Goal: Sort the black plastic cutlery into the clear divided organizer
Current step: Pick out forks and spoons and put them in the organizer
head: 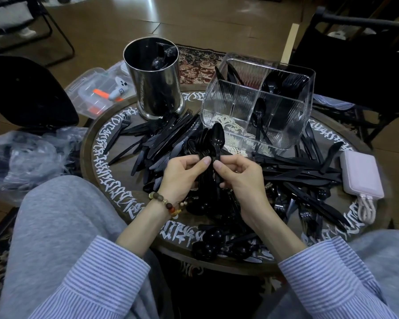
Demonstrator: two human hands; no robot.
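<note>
step: gathering spoons | left hand [182, 173] grips black plastic spoon stack [202, 143] | right hand [236, 173] pinches one black spoon [217, 138] | next: likely drop into clear divided organizer [258, 104], spoon compartment

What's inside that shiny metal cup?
The metal cup holds a few black plastic utensils; a rounded spoon bowl shows near the rim. Its dark wall hides everything lower.

Looked like a home living room, not a workplace. Brown floor [129, 17] beyond the hands, patterned rug [194, 61] under a low round table [115, 180] with white script painted round its rim. Black folding chairs stood left [28, 93] and right [355, 65] of the hands. Person sat in grey sweatpants [55, 226], knees either side. Pink power bank [361, 173] right of the hands.
</note>
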